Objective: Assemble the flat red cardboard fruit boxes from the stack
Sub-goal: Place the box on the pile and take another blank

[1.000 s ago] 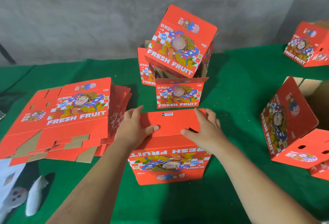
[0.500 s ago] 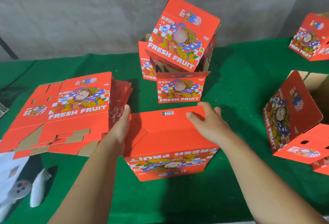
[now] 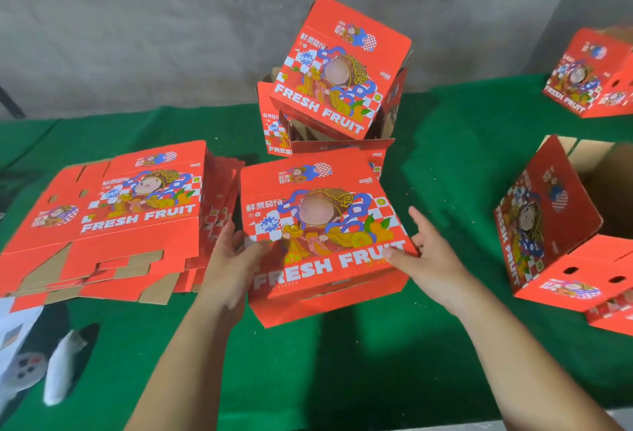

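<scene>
The red fruit box [image 3: 318,225] in front of me is folded up and tilted, its printed "FRESH FRUIT" face turned up toward me. My left hand [image 3: 234,259] holds its left edge, thumb on the printed face and fingers along the side. My right hand [image 3: 433,259] holds the lower right corner, thumb pressed on the face and fingers spread beside the side wall. The stack of flat red boxes [image 3: 120,221] lies just left of my left hand on the green table [image 3: 445,143].
Two assembled boxes [image 3: 339,81] are piled behind the held one, the upper one tipped. An open box [image 3: 548,225] lies on its side at the right, another box [image 3: 589,78] at the far right back. White items [image 3: 61,365] lie below the table's left front edge.
The box has been turned over: its plain red folded side faced up before, now the printed face does. Both hands shifted from the top flaps to its left and right edges.
</scene>
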